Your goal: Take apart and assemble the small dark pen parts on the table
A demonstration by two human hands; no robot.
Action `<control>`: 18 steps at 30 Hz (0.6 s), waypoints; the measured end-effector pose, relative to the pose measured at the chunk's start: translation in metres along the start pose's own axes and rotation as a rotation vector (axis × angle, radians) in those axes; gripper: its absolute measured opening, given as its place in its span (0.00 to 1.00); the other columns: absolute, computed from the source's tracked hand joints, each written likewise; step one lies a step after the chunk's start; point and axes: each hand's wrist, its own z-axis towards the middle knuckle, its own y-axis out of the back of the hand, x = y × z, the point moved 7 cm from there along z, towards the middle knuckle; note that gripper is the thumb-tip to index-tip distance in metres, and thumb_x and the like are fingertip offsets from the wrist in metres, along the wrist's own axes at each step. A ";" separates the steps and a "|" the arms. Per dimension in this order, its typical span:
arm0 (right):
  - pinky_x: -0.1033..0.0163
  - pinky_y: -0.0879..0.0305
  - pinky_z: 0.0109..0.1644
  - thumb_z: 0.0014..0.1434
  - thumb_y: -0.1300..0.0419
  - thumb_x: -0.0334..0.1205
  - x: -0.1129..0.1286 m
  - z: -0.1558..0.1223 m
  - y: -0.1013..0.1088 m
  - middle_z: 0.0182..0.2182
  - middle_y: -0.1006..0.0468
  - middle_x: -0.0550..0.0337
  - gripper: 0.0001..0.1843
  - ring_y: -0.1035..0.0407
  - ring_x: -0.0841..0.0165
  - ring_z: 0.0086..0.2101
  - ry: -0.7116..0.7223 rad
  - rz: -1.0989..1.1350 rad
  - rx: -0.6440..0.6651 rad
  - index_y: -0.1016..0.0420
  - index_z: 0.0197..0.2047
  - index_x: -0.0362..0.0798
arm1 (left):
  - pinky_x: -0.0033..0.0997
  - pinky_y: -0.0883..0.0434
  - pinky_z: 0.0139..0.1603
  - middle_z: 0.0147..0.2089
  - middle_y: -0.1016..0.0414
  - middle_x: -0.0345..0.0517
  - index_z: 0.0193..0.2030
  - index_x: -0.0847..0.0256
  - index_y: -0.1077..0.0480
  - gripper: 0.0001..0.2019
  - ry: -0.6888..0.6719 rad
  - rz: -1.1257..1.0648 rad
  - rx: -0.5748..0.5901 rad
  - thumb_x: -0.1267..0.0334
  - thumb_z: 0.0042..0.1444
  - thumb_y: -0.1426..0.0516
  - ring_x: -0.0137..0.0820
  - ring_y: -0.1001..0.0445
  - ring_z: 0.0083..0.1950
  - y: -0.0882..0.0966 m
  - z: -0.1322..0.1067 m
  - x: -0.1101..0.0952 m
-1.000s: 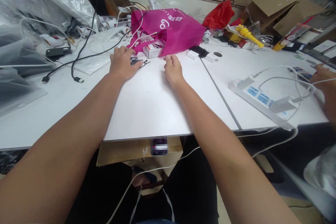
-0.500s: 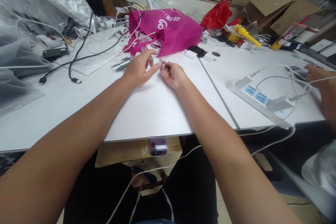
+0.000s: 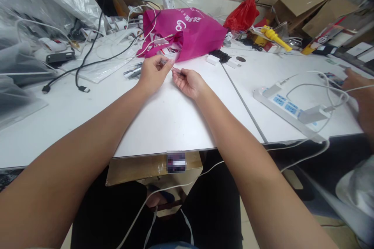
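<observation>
Roughly: a loose pile of small dark metal parts lies just left of the left hand, which pinches a short dark piece, while the right hand pinches a thin dark pin just beside it, so I'd line the tips up squarely and low over the white tabletop.

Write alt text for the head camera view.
Two bare hands nearly touch above a white table: the left hand pinches a small dark part, the right hand a thin piece. A magenta bag lies just behind them, a white power strip to the right.
</observation>
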 end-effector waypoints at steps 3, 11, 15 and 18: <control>0.75 0.22 0.36 0.79 0.54 0.28 0.002 0.001 0.004 0.29 0.23 0.61 0.15 0.26 0.75 0.29 0.030 -0.003 -0.031 0.28 0.44 0.45 | 0.35 0.32 0.29 0.24 0.35 0.38 0.37 0.52 0.27 0.19 0.082 -0.101 -0.047 0.39 0.66 0.34 0.33 0.29 0.31 0.004 0.004 0.007; 0.76 0.46 0.21 0.75 0.51 0.23 -0.004 -0.004 0.005 0.21 0.38 0.72 0.16 0.46 0.81 0.18 0.055 -0.201 -0.049 0.33 0.36 0.47 | 0.36 0.42 0.29 0.21 0.52 0.33 0.32 0.52 0.41 0.33 0.302 -0.287 -0.143 0.24 0.69 0.47 0.27 0.48 0.25 0.010 0.011 0.024; 0.72 0.51 0.21 0.79 0.54 0.31 -0.004 -0.003 0.004 0.21 0.42 0.73 0.17 0.51 0.78 0.18 0.053 -0.228 -0.045 0.33 0.37 0.49 | 0.42 0.39 0.35 0.22 0.39 0.40 0.25 0.53 0.39 0.32 -0.039 0.018 -0.101 0.34 0.75 0.51 0.32 0.38 0.28 0.012 0.003 -0.004; 0.69 0.44 0.23 0.82 0.52 0.52 -0.004 0.001 0.003 0.21 0.42 0.71 0.23 0.48 0.75 0.19 0.068 -0.280 -0.034 0.33 0.35 0.51 | 0.43 0.39 0.38 0.24 0.37 0.42 0.26 0.53 0.41 0.28 -0.185 0.221 0.065 0.42 0.77 0.53 0.35 0.35 0.28 0.000 -0.008 -0.024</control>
